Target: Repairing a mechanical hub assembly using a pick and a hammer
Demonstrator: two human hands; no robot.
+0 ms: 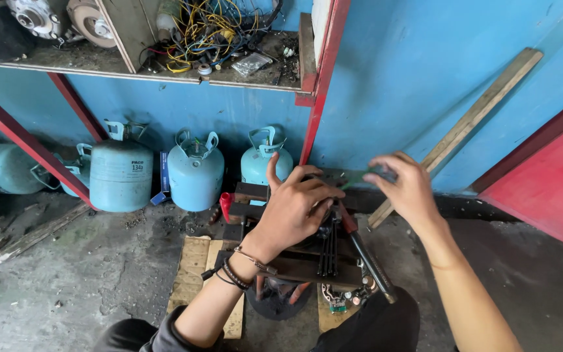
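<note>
Head view. Left hand [292, 210] lies palm-down on a dark metal part [326, 228] at the top of a bench vise [307, 264]; fingers [317, 186] curled over it, thumb raised. Right hand [406, 186] hovers just right of it, fingers [386, 171] half closed, pinching a small blurred green object [360, 176]. Vise stands on wooden boards [193, 267], concrete floor. Pale blue gas cylinders [195, 171] line the blue wall behind.

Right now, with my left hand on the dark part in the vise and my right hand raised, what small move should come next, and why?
Probably bring the right hand down to the vise. The left hand already rests on the dark part clamped there, while the right hand hovers beside it with something thin and greenish, blurred, at its fingertips.
</note>
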